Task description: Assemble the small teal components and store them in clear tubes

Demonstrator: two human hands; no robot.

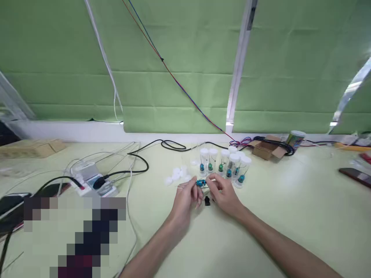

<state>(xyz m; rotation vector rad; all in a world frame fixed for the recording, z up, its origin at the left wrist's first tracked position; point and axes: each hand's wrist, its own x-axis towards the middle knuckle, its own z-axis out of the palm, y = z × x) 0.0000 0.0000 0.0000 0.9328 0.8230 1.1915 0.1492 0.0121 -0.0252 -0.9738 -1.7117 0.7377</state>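
Observation:
A small blue cylindrical part (200,183) with dark bands is held level between my two hands over the table. My left hand (187,199) pinches its left end between thumb and fingers. At the right end, the fingertips of my right hand (223,193) close on it. A thin pale wire or rod (181,187) sticks out leftward past my left thumb. Below the hands lies a small black piece (207,200). Just behind them stand several clear tubes (224,155) with white caps, holding blue or green parts with thin stems.
Loose white caps (176,173) lie left of the tubes. A power strip (94,179) with a black plug and tangled cables occupies the left side. Along the back are an open cardboard box (262,150), a can (295,139) and cables. A phone (356,177) lies far right.

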